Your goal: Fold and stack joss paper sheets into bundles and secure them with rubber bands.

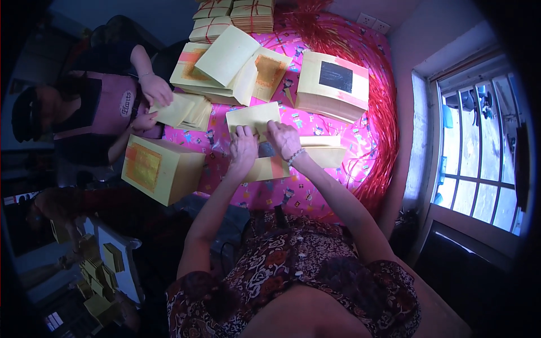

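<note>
A yellow paper sheet [254, 114] with an orange and dark printed patch lies before me on the pink patterned table cover [222, 143], its far part folded over toward me. My left hand [244, 147] grips the fold with bent fingers, the fingertips on the paper. Close beside it, my right hand [284, 141], with a beaded bracelet at the wrist, pinches the same sheet near its right edge. The hands cover part of the print. Just right of my right wrist lie more folded yellow papers [324, 151], partly behind my forearm.
A thick paper stack [307, 101] with a dark square stands far right; another stack [186, 174] stands left. Loose papers [228, 53] and red-tied bundles [211, 28] lie behind. Red plastic strands [386, 135] line the right edge. At left, a co-worker's hands [156, 90] hold papers.
</note>
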Demonstrator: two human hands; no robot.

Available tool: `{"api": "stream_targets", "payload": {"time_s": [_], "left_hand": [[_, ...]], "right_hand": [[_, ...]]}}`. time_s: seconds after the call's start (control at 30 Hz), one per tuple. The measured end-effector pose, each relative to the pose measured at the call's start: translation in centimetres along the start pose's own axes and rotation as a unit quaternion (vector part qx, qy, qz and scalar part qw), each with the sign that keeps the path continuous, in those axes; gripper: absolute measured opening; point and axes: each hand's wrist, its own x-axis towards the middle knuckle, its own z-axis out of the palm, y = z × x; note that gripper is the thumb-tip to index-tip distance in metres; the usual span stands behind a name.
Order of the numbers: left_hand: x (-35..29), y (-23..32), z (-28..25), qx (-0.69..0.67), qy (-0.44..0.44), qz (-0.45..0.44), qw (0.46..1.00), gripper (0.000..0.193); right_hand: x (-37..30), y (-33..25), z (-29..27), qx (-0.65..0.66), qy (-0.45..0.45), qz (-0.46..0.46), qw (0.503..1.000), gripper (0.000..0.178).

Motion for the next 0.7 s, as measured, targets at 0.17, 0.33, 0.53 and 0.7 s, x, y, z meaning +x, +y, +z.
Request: {"api": "stream_targets", "payload": {"time_s": [0.17, 0.33, 0.53, 0.7], "left_hand": [[-0.4, 0.2, -0.1, 0.011, 0.024, 0.024, 0.999, 0.036], [-1.0, -1.4, -0.7, -0.143, 0.023, 0.016, 0.989, 0.045], [-0.6, -2.6, -1.4, -0.205, 0.008, 0.025, 0.978, 0.057], [-0.7, -3.6, -1.0, -0.283, -0.005, -0.006, 0.959, 0.057]], "right_hand": [[-1.6, 0.7, 1.9, 0.035, 0.002, 0.002, 0.999, 0.019], [-2.0, 0.7, 1.6, 0.056, 0.017, 0.006, 0.998, 0.018], [-1.8, 1.1, 2.0, 0.078, 0.032, 0.0, 0.996, 0.02], [-1.8, 1.2, 2.3, 0.078, 0.039, -0.011, 0.996, 0.023]]}}
